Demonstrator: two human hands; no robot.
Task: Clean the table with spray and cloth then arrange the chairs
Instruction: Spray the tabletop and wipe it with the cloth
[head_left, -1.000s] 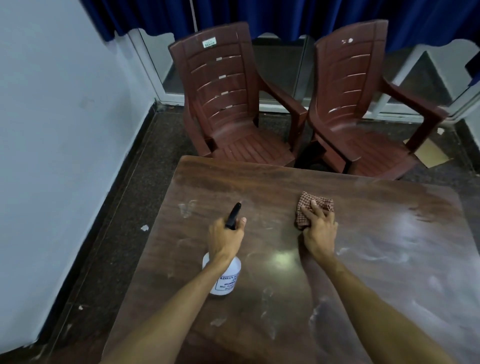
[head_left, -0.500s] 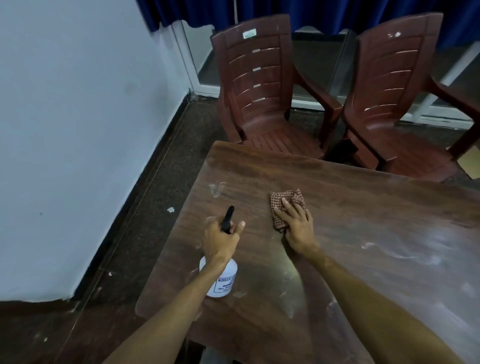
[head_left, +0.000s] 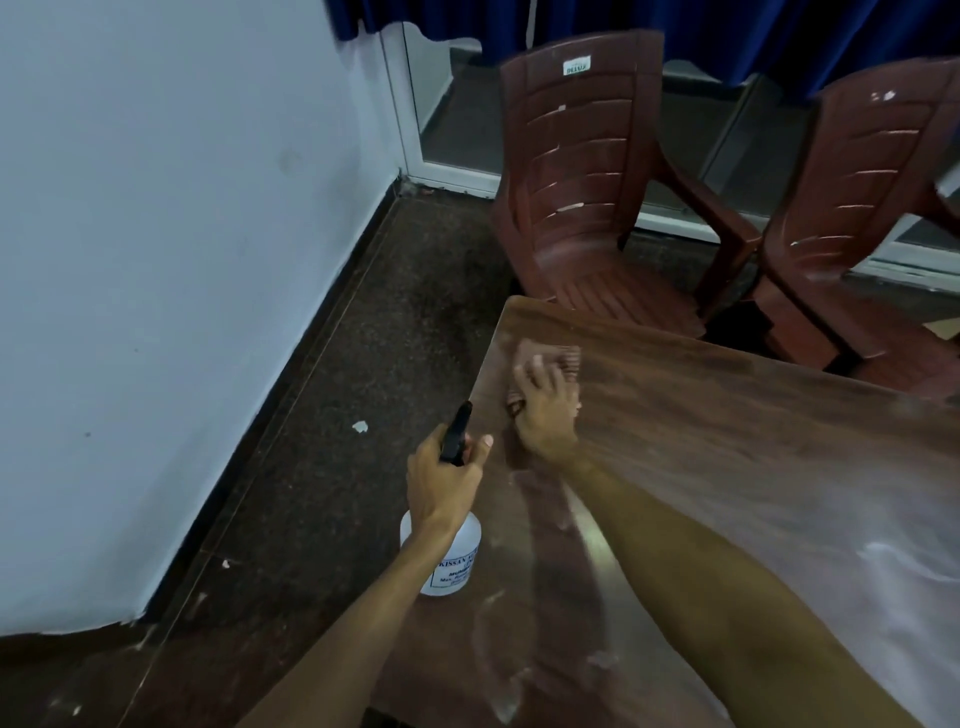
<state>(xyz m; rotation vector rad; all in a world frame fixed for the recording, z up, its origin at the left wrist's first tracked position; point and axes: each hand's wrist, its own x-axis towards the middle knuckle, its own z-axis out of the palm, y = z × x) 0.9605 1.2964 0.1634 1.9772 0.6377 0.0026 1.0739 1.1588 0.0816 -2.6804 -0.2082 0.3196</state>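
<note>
My left hand (head_left: 441, 483) grips the black trigger head of a white spray bottle (head_left: 451, 561) held above the left edge of the brown wooden table (head_left: 753, 467). My right hand (head_left: 545, 410) presses a checked cloth (head_left: 561, 358) flat onto the table near its far left corner, fingers spread; the cloth is blurred. White smears streak the tabletop on the right and near side. Two dark red plastic chairs stand beyond the table: one (head_left: 582, 171) behind the corner, another (head_left: 862, 208) at the right.
A pale wall (head_left: 182, 234) runs along the left, with a strip of dark speckled floor (head_left: 363, 389) between it and the table. Blue curtains (head_left: 727, 26) and a glass door frame (head_left: 426, 104) stand behind the chairs. Small scraps lie on the floor.
My right hand has slid the cloth left and away toward the table's far left corner. The view has swung left. My left hand keeps the bottle at the table's left edge.
</note>
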